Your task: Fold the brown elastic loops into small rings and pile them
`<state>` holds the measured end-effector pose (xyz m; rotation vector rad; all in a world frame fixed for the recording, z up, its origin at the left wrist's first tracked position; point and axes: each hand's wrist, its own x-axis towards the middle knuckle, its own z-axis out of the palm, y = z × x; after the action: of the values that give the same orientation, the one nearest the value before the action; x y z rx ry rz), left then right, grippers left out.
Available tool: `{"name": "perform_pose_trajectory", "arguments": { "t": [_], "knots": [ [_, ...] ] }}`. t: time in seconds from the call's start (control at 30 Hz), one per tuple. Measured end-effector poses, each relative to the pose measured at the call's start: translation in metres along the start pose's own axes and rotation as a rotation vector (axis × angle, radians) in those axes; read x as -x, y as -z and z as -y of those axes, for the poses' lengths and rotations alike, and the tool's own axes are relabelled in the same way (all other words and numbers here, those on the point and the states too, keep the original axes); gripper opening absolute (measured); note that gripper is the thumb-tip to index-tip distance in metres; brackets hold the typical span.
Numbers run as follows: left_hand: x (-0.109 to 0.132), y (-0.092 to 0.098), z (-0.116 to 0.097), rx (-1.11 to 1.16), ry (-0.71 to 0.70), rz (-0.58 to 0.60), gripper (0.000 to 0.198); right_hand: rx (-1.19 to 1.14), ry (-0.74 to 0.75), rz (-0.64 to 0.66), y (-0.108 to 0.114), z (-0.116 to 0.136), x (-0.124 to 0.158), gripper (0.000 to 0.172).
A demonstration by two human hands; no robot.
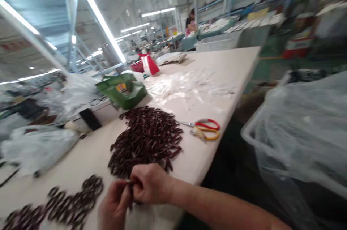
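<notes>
Brown loop (131, 187) — pinched where left hand (112, 206) and right hand (150, 183) grips meet.

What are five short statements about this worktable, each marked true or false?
1. The left hand and the right hand pinch one dark brown piece together. True.
2. The scissors lie to the left of the big pile. False: they lie to its right, near the table edge.
3. The scissors have one red and one yellow handle. True.
4. The green box stands right beside the hands. False: it stands beyond the big pile, farther away.
5. A smaller group of loops lies to the left of the hands. True.
</notes>
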<state>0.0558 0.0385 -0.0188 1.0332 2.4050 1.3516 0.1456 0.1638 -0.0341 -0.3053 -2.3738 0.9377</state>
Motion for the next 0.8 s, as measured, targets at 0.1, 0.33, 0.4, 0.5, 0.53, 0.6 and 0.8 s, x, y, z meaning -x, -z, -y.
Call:
{"name": "perform_pose_trajectory", "arguments": {
  "t": [0.1, 0.33, 0.4, 0.5, 0.53, 0.6, 0.8],
  "knots": [
    [0.002, -0.005, 0.008, 0.006, -0.02, -0.036, 0.033, -0.042, -0.075, -0.077, 0.0, -0.002, 0.008, 0.019],
    [-0.003, -0.018, 0.001, -0.202, -0.129, -0.157, 0.016, 0.011, -0.177, -0.154, -0.001, -0.002, 0.006, 0.017],
    [-0.007, -0.01, 0.004, -0.208, -0.09, -0.155, 0.016, 0.016, -0.149, -0.132, 0.0, -0.002, 0.006, 0.019],
    [-0.019, 0.019, 0.02, -0.234, 0.059, -0.259, 0.016, -0.008, -0.113, -0.11, 0.004, -0.006, 0.006, 0.023],
    [-0.023, 0.032, 0.027, -0.266, 0.117, -0.328, 0.018, -0.021, -0.111, -0.115, 0.007, -0.008, 0.006, 0.022],
    [-0.028, 0.056, 0.039, -0.334, 0.21, -0.415, 0.023, -0.046, -0.118, -0.133, 0.011, -0.012, 0.004, 0.019],
    [-0.024, 0.054, 0.034, -0.327, 0.227, 0.138, 0.038, -0.075, -0.128, -0.146, 0.014, -0.017, 0.0, 0.015]
  ]
}}
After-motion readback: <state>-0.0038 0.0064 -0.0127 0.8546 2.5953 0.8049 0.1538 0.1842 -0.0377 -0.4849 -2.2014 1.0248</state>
